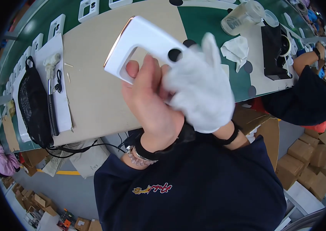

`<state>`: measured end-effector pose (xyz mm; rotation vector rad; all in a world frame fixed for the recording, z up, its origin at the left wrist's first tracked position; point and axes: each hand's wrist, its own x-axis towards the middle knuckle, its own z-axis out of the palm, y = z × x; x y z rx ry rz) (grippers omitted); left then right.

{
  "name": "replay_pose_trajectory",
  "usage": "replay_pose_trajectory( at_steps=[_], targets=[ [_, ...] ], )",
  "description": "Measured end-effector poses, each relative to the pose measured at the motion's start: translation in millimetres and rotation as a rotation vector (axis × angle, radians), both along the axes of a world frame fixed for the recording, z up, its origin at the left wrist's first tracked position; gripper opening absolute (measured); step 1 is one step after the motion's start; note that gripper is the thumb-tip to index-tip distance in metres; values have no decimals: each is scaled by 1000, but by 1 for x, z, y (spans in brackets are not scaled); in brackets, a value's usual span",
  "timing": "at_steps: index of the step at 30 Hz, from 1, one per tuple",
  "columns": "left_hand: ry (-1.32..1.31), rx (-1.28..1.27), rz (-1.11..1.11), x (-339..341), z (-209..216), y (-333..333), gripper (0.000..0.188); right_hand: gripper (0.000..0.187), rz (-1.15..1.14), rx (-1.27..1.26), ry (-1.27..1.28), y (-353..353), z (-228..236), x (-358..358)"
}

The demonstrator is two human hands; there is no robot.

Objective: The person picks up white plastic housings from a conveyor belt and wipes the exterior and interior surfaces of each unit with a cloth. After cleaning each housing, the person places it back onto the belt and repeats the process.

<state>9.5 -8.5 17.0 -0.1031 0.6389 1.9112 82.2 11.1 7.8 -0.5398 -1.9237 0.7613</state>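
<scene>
A white plastic handheld device (147,32) with a copper-coloured edge and an open loop is raised over the table. My bare left hand (149,98) grips it, with fingers curled at the loop. Against the device's right end is my right hand (201,88), in a white glove and blurred by motion. Its thumb points up, but its other fingers are too smeared to read. The glove covers that end of the device. A dark round spot (175,55) shows on the device beside the glove.
On the left lie a black mesh pouch (34,104), a black-handled brush (51,96) and a small black cable (58,81). White housings (56,26) line the far edge. At right are a clear jar (242,19), crumpled tissue (235,50), a black box (272,54) and a co-worker's arm (305,61).
</scene>
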Motion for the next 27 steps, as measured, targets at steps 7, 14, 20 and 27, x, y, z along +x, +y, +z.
replay_pose_trajectory(
  at_steps=[7, 14, 20, 27],
  targets=[
    [-2, 32, -230, -5, -24, -1, 16, 16, 383, 295, -478, 10, 3, 62],
    [274, -46, -405, 7, -12, -2, 12, 23, 19, -480, 75, 22, 18, 44],
    [1500, 34, -310, -6, -24, 3, 29, 20, 148, 85, -625, 65, 19, 37],
    [1996, 76, -383, -6, -35, -2, 23, 41, 55, 344, -784, 52, 12, 24]
  ],
)
